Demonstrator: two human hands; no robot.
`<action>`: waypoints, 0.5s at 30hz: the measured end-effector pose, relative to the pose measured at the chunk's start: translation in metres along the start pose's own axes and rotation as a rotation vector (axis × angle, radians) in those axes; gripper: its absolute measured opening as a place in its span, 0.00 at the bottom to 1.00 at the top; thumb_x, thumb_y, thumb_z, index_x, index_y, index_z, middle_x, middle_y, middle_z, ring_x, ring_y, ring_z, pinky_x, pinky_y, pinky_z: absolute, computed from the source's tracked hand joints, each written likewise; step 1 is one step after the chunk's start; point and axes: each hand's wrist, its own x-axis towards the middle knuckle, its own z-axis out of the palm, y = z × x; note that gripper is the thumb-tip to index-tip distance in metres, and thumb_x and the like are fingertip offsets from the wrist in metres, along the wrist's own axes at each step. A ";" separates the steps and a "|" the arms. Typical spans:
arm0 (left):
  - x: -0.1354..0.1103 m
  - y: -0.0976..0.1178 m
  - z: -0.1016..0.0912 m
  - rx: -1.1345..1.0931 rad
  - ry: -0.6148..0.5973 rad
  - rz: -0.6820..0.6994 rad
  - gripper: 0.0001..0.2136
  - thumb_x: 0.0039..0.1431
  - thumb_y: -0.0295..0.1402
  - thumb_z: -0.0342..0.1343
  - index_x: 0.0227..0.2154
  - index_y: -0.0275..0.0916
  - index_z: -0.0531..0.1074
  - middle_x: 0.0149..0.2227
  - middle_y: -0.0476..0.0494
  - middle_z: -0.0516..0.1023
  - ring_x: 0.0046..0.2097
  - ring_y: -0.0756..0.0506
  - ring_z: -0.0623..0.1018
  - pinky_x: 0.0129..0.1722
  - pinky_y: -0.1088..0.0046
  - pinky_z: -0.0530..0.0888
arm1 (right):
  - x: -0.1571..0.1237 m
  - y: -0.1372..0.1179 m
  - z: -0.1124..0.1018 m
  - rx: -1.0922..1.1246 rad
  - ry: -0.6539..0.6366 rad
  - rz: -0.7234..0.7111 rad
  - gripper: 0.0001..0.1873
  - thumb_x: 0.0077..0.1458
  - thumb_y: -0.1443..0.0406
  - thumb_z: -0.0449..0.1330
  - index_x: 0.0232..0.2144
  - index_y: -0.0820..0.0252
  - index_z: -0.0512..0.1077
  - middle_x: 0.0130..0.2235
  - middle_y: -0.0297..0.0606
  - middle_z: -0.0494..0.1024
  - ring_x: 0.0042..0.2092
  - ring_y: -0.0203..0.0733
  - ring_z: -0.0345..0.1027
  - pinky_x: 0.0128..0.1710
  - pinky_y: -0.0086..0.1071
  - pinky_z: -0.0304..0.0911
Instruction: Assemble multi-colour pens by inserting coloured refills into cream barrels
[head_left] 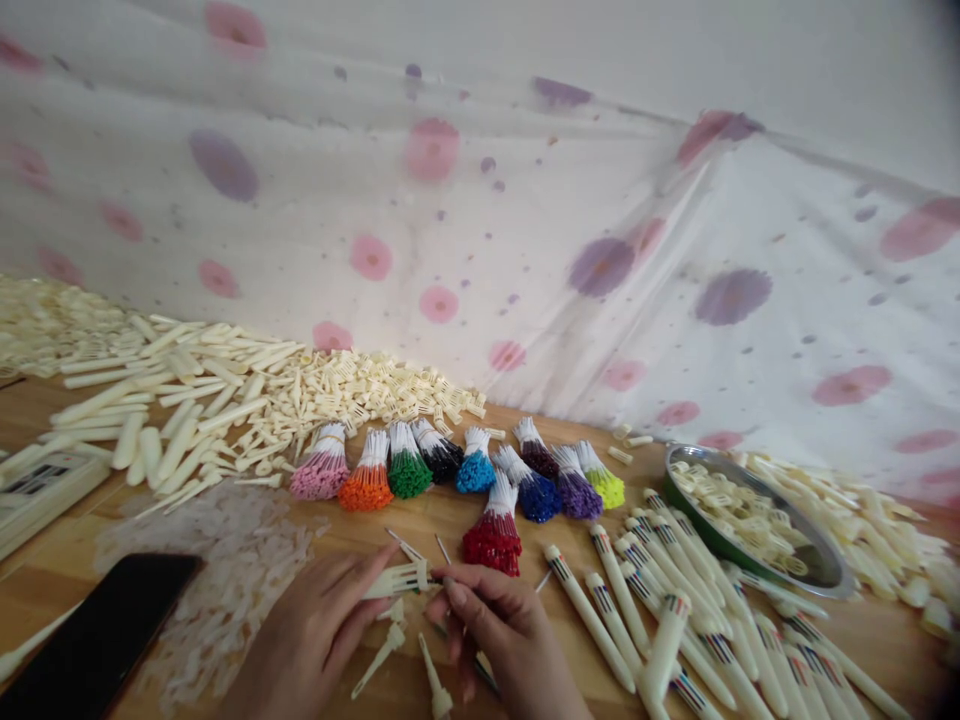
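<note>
My left hand (319, 620) is closed around a cream slotted pen part (401, 579), holding it sideways above the table. At its right end, the fingertips of my right hand (499, 625) are pinched together on a small dark-tipped piece that looks like a pen refill, mostly hidden by the fingers. Thin refills show around the right hand, one thin refill (442, 548) pointing up behind it. Below the hands lie cream pointed pieces (380, 660). Just beyond stands a bundle of dark red-ended refills (493, 530).
Refill bundles in several colours, such as the green one (409, 465), stand in a row behind. Cream pen parts (187, 400) are heaped left, near clear plastic bits (217, 570) and a black phone (105, 630). On the right are multicolour pens (589, 620) and a green-sided bowl (694, 525).
</note>
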 end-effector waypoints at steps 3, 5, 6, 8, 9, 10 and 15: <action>0.000 0.001 -0.001 0.020 0.010 0.015 0.15 0.63 0.36 0.46 0.52 0.45 0.66 0.40 0.47 0.81 0.40 0.48 0.80 0.38 0.78 0.76 | -0.002 -0.004 0.001 0.111 -0.031 0.048 0.22 0.41 0.53 0.67 0.34 0.63 0.76 0.28 0.37 0.75 0.20 0.29 0.64 0.12 0.19 0.59; 0.001 0.003 -0.002 0.046 0.020 0.023 0.15 0.63 0.36 0.45 0.51 0.45 0.67 0.40 0.47 0.81 0.40 0.48 0.80 0.38 0.77 0.76 | -0.002 -0.006 0.002 0.176 -0.052 0.079 0.21 0.41 0.54 0.68 0.35 0.64 0.76 0.27 0.37 0.75 0.20 0.29 0.64 0.11 0.18 0.59; 0.002 0.003 -0.003 0.065 0.021 0.030 0.15 0.64 0.37 0.44 0.51 0.44 0.66 0.40 0.47 0.81 0.40 0.48 0.80 0.38 0.77 0.76 | -0.002 -0.006 0.002 0.209 -0.057 0.092 0.21 0.40 0.55 0.68 0.35 0.64 0.76 0.27 0.37 0.75 0.20 0.29 0.64 0.11 0.18 0.59; 0.004 0.005 -0.004 0.107 0.024 0.049 0.16 0.64 0.37 0.43 0.52 0.44 0.66 0.38 0.46 0.81 0.38 0.48 0.80 0.37 0.76 0.76 | 0.000 -0.007 0.002 0.275 -0.053 0.124 0.21 0.39 0.57 0.70 0.33 0.65 0.76 0.26 0.37 0.76 0.19 0.28 0.63 0.10 0.18 0.58; 0.005 0.005 -0.004 0.129 0.032 0.067 0.16 0.64 0.37 0.43 0.53 0.43 0.65 0.37 0.47 0.81 0.37 0.48 0.80 0.36 0.76 0.75 | 0.001 -0.007 0.002 0.312 -0.046 0.144 0.20 0.38 0.58 0.71 0.32 0.66 0.76 0.26 0.37 0.76 0.18 0.27 0.63 0.10 0.17 0.57; 0.006 0.006 -0.004 0.150 0.044 0.085 0.17 0.65 0.36 0.42 0.54 0.44 0.64 0.36 0.47 0.81 0.35 0.48 0.80 0.34 0.76 0.75 | 0.002 -0.007 0.003 0.353 -0.037 0.167 0.19 0.37 0.59 0.71 0.31 0.67 0.76 0.25 0.37 0.77 0.17 0.26 0.62 0.09 0.16 0.56; 0.006 0.003 -0.003 0.251 0.099 0.153 0.18 0.65 0.36 0.41 0.56 0.42 0.61 0.33 0.46 0.80 0.31 0.47 0.78 0.32 0.73 0.72 | 0.002 -0.008 0.004 0.517 0.010 0.294 0.17 0.34 0.63 0.73 0.28 0.68 0.76 0.27 0.40 0.79 0.17 0.25 0.62 0.08 0.14 0.49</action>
